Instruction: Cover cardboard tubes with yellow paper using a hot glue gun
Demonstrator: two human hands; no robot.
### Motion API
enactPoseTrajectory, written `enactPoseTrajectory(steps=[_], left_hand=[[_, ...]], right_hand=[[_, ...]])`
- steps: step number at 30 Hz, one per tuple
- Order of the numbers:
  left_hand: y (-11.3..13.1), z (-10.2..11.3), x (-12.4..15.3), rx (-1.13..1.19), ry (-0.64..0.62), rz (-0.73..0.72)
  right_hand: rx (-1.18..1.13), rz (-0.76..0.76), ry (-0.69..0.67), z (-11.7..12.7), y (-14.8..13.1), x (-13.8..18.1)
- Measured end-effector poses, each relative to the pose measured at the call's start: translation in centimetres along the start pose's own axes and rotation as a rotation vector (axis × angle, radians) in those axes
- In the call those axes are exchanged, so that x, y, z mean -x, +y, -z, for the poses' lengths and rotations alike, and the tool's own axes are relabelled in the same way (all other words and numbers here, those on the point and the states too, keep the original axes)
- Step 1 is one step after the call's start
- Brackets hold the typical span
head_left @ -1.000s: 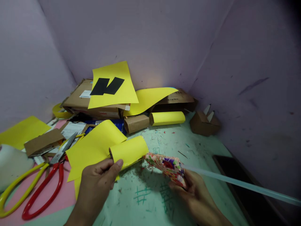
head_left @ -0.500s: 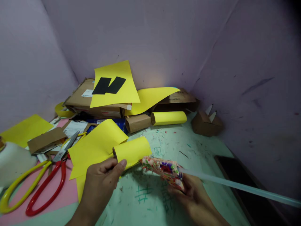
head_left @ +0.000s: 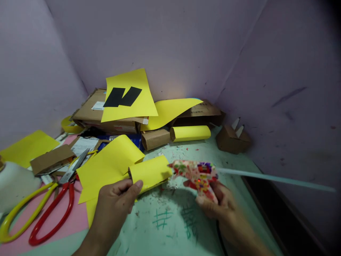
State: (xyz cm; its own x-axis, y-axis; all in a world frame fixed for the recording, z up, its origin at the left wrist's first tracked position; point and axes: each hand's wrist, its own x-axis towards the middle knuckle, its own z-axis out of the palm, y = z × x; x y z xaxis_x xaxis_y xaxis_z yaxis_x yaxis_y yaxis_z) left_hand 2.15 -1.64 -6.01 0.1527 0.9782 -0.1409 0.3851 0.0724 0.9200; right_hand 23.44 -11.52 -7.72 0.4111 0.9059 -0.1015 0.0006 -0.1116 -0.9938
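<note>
Paper tube point(head_left: 150, 173), yellow, is held slantwise over the middle of the counter point(head_left: 149, 236), its left end pinched between the thumb and fingers of the left hand point(head_left: 118, 199). The right hand point(head_left: 221, 202) is wrapped around the grip of a flower-patterned glue gun point(head_left: 193, 170), its nozzle at the tube's right end; whether they touch is unclear. A pale glue stick point(head_left: 271, 176) juts from the gun's back. Yellow paper point(head_left: 106, 169) and scissors point(head_left: 66, 179) lie to the left; a brown tube point(head_left: 156, 139) lies behind.
</note>
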Motion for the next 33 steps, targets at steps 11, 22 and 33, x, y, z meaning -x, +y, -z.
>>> enactPoseTrajectory(steps=[11, 22, 33], left_hand=[[-0.3, 0.2, -0.7, 0.231, -0.163, 0.264], [-0.1, 0.0, -0.8, 0.361, -0.144, 0.397], [-1.1, -0.2, -0.7, 0.355, -0.247, 0.416]], right_hand=[[0.413, -0.103, 0.219, 3.7, -1.2, -4.7], [0.4, 0.256, 0.034, -2.5, -0.5, -0.2], [0.105, -0.041, 0.062, -3.0, 1.1, -0.7]])
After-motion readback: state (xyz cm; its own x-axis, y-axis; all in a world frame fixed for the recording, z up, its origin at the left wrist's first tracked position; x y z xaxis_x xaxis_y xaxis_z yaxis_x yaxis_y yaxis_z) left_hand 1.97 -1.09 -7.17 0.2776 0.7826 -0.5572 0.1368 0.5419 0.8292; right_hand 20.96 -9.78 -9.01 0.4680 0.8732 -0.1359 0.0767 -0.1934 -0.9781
